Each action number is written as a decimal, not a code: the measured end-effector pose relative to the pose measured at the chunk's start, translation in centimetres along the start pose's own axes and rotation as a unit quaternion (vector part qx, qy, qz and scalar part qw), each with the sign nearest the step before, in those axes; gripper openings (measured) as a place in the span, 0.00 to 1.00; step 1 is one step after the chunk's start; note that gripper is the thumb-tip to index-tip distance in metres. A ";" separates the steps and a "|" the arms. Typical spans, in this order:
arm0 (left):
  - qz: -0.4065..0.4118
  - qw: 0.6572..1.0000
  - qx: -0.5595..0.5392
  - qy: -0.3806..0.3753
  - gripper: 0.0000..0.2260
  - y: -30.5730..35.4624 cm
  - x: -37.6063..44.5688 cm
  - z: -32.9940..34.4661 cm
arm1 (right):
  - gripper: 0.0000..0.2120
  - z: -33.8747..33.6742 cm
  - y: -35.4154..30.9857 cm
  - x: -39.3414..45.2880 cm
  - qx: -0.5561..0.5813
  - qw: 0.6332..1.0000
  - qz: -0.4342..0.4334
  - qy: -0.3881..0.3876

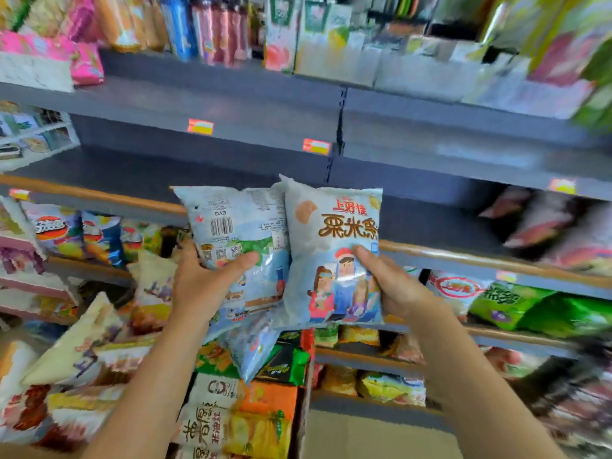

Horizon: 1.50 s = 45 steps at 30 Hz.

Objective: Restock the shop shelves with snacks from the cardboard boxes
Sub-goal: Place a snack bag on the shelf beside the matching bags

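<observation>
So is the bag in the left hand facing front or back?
Back. The left hand holds a pale blue snack bag with its barcode and small print showing; the right hand's bag shows cartoon artwork.

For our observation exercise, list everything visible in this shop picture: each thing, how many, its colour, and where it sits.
Held snack bags: at least three, pale blue, centre, in front of the shelves.
Bare shelf: one stretch, grey, upper middle.
Price tags: several, red and yellow, on shelf edges.
Shelved snack bags: many, green, blue and other colours, lower shelves.
Cardboard box: one, brown, bottom centre.
Bottles: several, blue and pink, top shelf.
Left hand: grips bags showing a barcode.
Right hand: grips the front-facing bag.
</observation>
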<state>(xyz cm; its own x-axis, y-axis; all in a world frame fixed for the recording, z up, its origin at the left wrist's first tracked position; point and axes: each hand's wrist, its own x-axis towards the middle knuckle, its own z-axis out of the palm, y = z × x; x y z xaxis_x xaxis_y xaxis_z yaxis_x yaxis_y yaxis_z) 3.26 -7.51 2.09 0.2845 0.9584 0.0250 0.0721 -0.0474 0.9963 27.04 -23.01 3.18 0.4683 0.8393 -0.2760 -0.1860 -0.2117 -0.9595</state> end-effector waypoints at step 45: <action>-0.207 0.937 -0.050 -0.276 0.34 5.0 -3.3 46.5 | 0.21 -47.7 -1.4 12.8 -0.080 0.967 -0.154 0.186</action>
<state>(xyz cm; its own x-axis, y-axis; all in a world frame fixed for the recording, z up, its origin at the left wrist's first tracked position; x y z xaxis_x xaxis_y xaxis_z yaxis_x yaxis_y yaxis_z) 47.11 -24.04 3.19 0.7049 0.5957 -0.3851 0.2044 0.3493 0.9145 74.46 -35.90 -1.74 0.7639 0.6434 0.0510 0.1342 -0.0810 -0.9876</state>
